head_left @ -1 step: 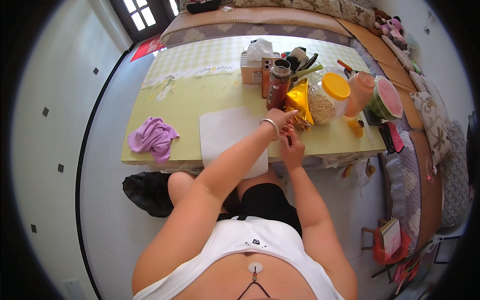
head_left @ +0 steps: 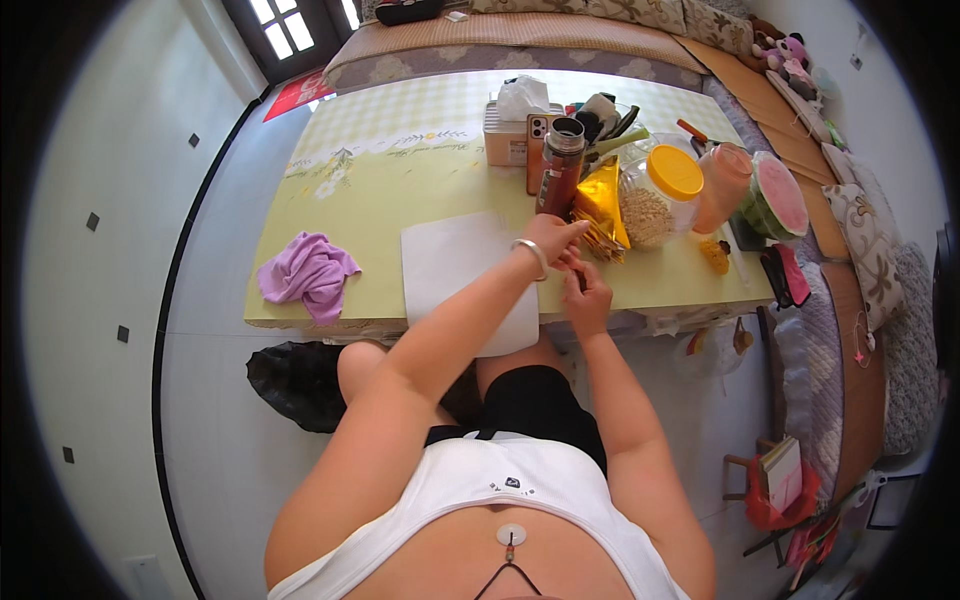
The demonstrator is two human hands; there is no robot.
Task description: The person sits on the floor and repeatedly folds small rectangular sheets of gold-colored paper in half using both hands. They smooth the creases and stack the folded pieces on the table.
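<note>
Just in front of the maroon steel-necked bottle (head_left: 560,172), my left hand (head_left: 556,238) has its fingers bent together, with one finger reaching toward the gold foil packets (head_left: 603,200). My right hand (head_left: 589,298) is just nearer to me, closed in a pinch close to the left fingertips. Whatever lies between the fingers of either hand is too small or hidden to make out. A white sheet (head_left: 450,255) lies beneath my left forearm and overhangs the table's front edge. Right of the foil packets stands a clear jar with a yellow lid (head_left: 674,172), holding pale pieces.
Behind the bottle are an upright phone (head_left: 538,150) and a tissue box (head_left: 506,140). A pinkish container (head_left: 722,185), a cut watermelon (head_left: 777,200) and a small yellow item (head_left: 715,256) are at right. A purple cloth (head_left: 308,277) lies left on the table (head_left: 370,215). A black bag (head_left: 292,385) sits below.
The whole view has shifted very slightly. My fingers have moved only a little; both hands stay close together in front of the bottle and foil packets.
</note>
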